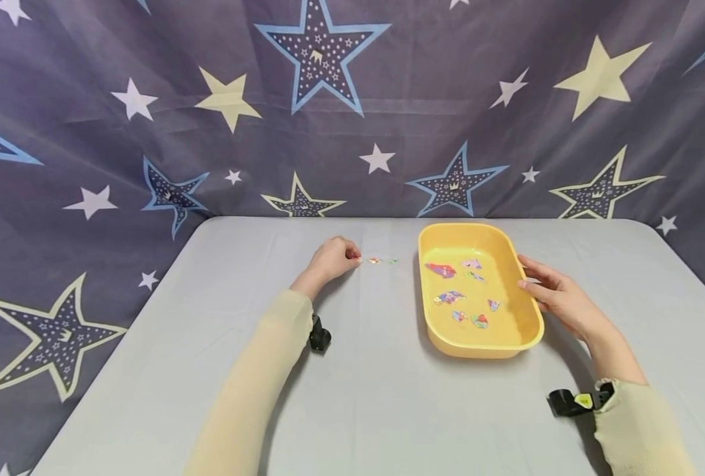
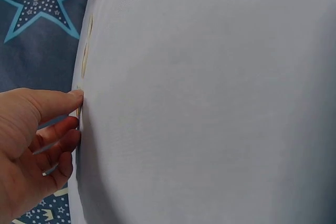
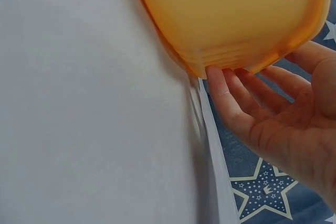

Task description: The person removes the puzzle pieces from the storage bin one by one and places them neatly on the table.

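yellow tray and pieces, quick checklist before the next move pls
1. Right hand on the tray: ok, its fingers touch the right side.
2. Left hand at a piece: ok, it is at the fingertips.
3. That piece firmly gripped: cannot tell, the fingers hide most of it.
4. Two other row pieces clear of the left hand: ok, both lie to its right.
5. All pieces out of the tray: not ok, several tray pieces lie on its floor.
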Demonstrator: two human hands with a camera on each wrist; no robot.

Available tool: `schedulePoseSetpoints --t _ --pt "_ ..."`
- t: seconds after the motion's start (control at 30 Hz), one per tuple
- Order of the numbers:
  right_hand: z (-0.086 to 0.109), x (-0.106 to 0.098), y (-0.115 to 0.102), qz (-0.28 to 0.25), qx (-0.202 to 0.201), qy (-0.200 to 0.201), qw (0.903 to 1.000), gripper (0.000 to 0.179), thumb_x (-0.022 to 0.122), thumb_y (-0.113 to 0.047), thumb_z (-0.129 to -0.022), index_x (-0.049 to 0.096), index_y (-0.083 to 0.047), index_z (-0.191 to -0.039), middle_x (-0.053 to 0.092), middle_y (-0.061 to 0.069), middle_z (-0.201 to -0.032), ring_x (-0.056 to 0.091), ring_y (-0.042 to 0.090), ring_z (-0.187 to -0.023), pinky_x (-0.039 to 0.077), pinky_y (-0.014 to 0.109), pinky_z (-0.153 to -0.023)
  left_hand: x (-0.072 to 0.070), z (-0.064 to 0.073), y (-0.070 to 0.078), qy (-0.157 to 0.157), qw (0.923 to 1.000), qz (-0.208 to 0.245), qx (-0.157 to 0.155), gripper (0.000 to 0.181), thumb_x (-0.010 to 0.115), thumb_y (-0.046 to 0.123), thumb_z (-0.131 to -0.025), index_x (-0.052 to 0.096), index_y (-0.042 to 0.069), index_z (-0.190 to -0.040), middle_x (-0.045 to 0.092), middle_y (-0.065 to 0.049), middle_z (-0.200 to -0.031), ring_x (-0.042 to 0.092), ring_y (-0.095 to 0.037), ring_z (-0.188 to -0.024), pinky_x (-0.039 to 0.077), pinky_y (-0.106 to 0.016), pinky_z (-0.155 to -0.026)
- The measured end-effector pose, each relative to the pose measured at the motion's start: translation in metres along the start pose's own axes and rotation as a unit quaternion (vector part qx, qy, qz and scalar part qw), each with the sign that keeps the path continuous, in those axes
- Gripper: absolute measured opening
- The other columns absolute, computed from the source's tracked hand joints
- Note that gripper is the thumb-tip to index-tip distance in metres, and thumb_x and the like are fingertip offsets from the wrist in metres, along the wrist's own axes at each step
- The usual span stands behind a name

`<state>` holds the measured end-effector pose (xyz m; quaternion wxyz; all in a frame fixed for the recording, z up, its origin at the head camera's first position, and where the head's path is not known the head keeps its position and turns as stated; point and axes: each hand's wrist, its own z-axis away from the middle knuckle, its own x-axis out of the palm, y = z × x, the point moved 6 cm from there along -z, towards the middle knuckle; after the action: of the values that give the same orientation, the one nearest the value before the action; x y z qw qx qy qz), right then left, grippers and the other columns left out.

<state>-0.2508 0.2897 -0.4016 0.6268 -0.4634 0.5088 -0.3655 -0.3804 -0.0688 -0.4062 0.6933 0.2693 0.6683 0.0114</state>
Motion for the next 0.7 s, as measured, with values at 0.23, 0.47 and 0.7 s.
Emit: schedulePoseSetpoints --t 0.23,0.47,0.7 --pt "0.000 0.000 -0.002 -0.006 0.001 0.000 1.0000 0.063 0.050 -0.020 -0.093 0.017 -0.003 -0.144 0.043 -0.011 -0.115 0.055 -0.004 -0.089 0.048 0.017 -0.066 -0.003 0.003 0.003 -0.011 0.9998 -0.007 -0.013 0.015 0.065 0.019 -0.081 0.067 0.013 -0.094 0.060 -0.003 -0.089 0.054 -0.017 -0.083 0.043 -0.032 -0.076" --pt "0.001 -0.001 -0.003 -0.007 0.001 0.002 1.0000 0.063 0.051 -0.021 -0.093 0.018 -0.004 -0.144 0.043 -0.012 -0.114 0.055 -0.004 -0.088 0.049 0.017 -0.066 -0.009 0.004 0.017 -0.009 0.9999 -0.009 -0.002 0.017 0.064 0.020 -0.083 0.066 0.013 -0.098 0.058 -0.003 -0.092 0.054 -0.017 -0.081 0.044 -0.033 -0.073" --pt "0.001 0.000 -0.002 -0.002 0.005 0.003 1.0000 0.064 0.051 -0.022 -0.093 0.017 -0.003 -0.144 0.042 -0.004 -0.118 0.055 -0.004 -0.090 0.050 0.019 -0.069 -0.007 0.006 0.051 -0.001 0.9950 -0.070 0.072 0.020 0.064 0.023 -0.082 0.067 0.015 -0.100 0.060 -0.002 -0.095 0.057 -0.016 -0.086 0.046 -0.033 -0.076"
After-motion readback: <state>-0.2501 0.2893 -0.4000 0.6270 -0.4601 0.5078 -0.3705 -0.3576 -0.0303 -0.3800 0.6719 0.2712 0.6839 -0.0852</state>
